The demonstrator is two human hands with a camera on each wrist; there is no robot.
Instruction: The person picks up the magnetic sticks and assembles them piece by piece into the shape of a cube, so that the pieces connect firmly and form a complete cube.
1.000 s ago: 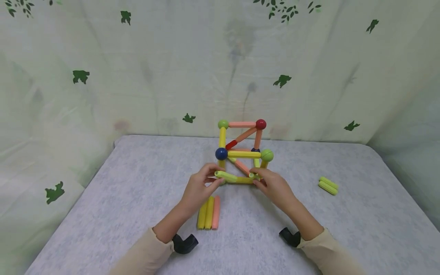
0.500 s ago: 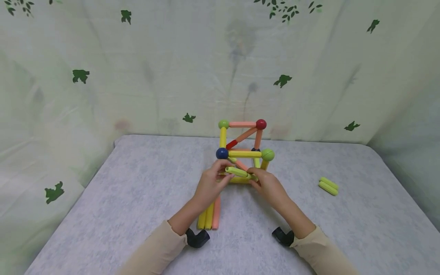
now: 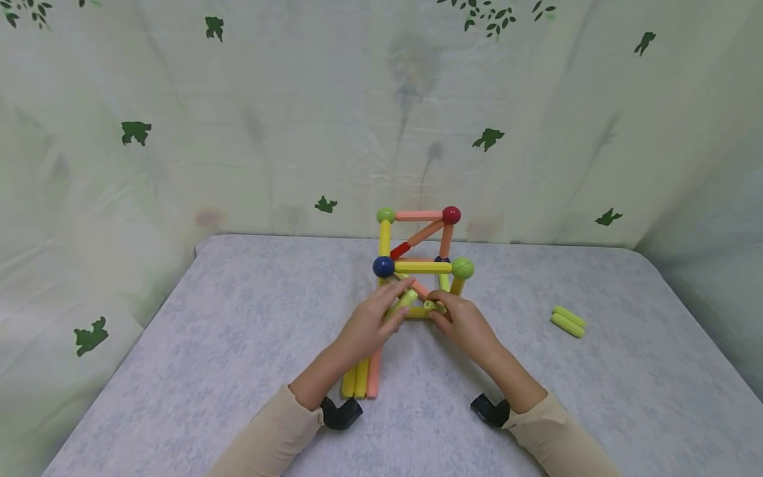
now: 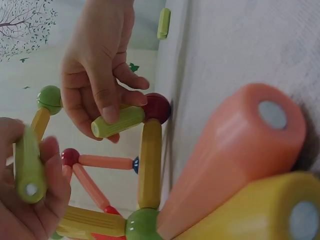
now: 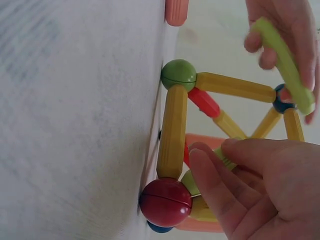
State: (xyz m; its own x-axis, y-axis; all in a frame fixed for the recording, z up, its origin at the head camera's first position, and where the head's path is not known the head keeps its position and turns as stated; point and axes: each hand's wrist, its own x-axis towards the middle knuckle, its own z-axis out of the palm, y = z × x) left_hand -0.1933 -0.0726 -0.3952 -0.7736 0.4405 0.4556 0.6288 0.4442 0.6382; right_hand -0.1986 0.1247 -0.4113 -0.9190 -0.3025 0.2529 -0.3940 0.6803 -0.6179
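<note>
My left hand [image 3: 372,319] holds a short light-green magnetic stick [image 5: 285,65] in front of the frame, clear of the table. With thumb and fingers my right hand [image 3: 467,324] pinches a second short light-green stick [image 4: 120,122], whose one end meets the red ball [image 4: 157,108] at the frame's lower front right corner. The frame is built of magnetic sticks and balls: a blue ball [image 3: 383,267] and a green ball [image 3: 462,268] mark its upper front corners, joined by a yellow stick [image 3: 423,267]. My left hand covers its lower front left corner in the head view.
Two yellow sticks [image 3: 355,379] and a salmon stick [image 3: 373,375] lie side by side near my left forearm. Farther right, two short light-green sticks [image 3: 568,321] lie on the grey table [image 3: 644,397]. A patterned cloth [image 3: 268,119] hangs behind the table.
My left hand has moved right, toward my right hand. Its green stick, which pointed at the right hand's stick, is now turned up and away from it. The right hand has barely moved.
</note>
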